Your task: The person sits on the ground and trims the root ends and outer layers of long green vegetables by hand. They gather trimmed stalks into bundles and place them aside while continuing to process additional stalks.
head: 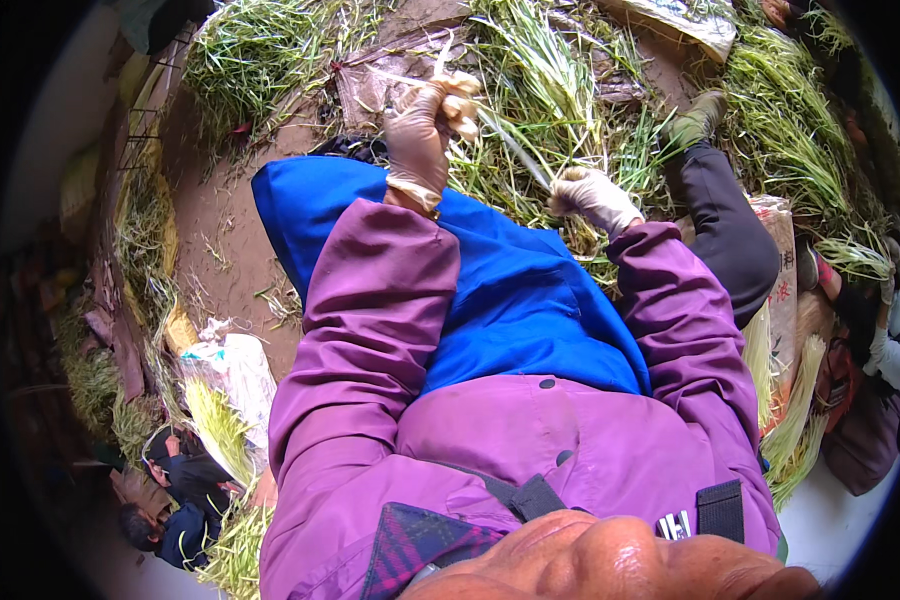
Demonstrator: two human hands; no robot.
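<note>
My left hand [424, 124], in a pale thin glove, is raised at the upper middle, fingers curled around the pale end of a thin plant stalk [444, 56]. My right hand [594, 196], gloved the same way, is closed to the right of it, above the edge of the blue cloth [510, 277] on my lap. A long, thin, whitish strand [517, 150] runs between the two hands; whether it is a stalk or a leaf is unclear. Just beyond them lies a heap of long green leafy stalks [547, 82] with pale ends.
More cut greens [247, 60] are heaped at the upper left and along the right [787, 127]. A white sack [232, 375] and pale yellow bundles [217, 427] lie at the lower left. A printed sack [780, 300] stands at right. Other people sit at lower left and far right.
</note>
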